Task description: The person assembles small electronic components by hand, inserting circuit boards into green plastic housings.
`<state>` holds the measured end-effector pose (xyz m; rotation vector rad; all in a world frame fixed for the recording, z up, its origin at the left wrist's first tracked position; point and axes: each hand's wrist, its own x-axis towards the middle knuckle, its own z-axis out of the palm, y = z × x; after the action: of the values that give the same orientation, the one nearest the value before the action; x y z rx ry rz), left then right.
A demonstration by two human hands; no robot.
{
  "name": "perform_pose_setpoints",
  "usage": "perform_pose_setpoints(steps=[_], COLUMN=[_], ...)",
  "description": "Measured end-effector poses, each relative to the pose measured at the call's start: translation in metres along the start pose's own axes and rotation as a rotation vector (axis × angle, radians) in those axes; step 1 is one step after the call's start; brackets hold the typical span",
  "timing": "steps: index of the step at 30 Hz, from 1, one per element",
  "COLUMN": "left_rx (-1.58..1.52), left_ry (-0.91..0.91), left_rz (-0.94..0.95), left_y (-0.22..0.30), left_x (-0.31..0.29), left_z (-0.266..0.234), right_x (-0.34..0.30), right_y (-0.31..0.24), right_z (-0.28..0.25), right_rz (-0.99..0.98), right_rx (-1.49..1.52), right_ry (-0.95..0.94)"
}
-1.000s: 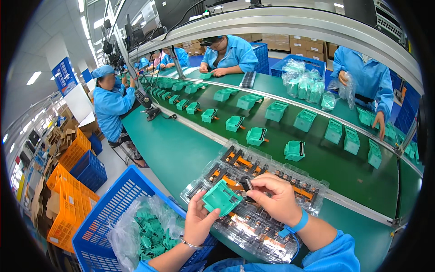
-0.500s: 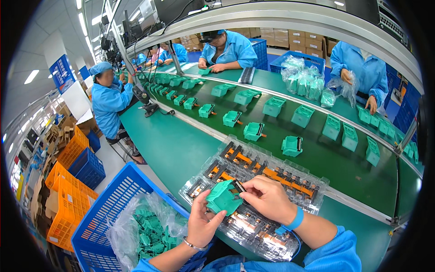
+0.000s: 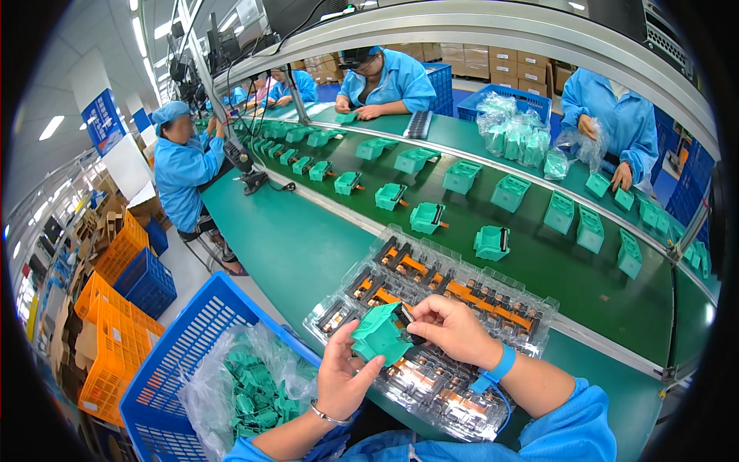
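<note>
A green plastic housing (image 3: pixel 377 336) is gripped between the thumb and fingers of my left hand (image 3: pixel 342 379), its open side turned to the right. My right hand (image 3: pixel 454 331) is at that open side, fingers pinched on a small black part (image 3: pixel 416 339) whose kind I cannot make out. Another black piece (image 3: pixel 405 313) shows along the housing's upper edge. Under both hands lies a clear plastic tray (image 3: pixel 548 312) with rows of black, orange and copper-coloured components (image 3: pixel 493 306). A blue strap (image 3: pixel 502 368) with a cord circles my right wrist.
To my left stands a blue crate (image 3: pixel 158 389) with a bag of green plastic parts (image 3: pixel 258 393). Beyond the tray, a green belt (image 3: pixel 577 296) carries rows of green housings (image 3: pixel 491 242). Several co-workers in blue sit across and to the left; a metal frame (image 3: pixel 493 35) spans above.
My right fingers have shifted slightly at the housing, and more of the small black part shows beneath them. Housings on the belt appear a little farther left. The co-worker at right has moved some housings.
</note>
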<state>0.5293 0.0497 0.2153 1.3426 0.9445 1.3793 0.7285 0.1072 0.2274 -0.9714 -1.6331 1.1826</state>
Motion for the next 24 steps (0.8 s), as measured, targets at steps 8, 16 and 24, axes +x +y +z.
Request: perform_pose_setpoints(steps=[8,16,24], left_rx=[0.06,0.094,-0.122], left_ry=[-0.032,-0.068,-0.036], left_rz=[0.018,0.059,0.059], left_y=[0.005,0.006,0.009], left_x=[-0.005,-0.007,-0.004], left_z=[0.0,-0.001,0.007], right_x=[0.001,0.0,-0.005], right_y=[0.013,-0.006,-0.013], right_z=[0.001,-0.001,-0.005], right_rz=[0.052,0.168,-0.153], right_rx=[0.187,0.137,-0.052], right_ry=[-0.074,-0.137,0.033])
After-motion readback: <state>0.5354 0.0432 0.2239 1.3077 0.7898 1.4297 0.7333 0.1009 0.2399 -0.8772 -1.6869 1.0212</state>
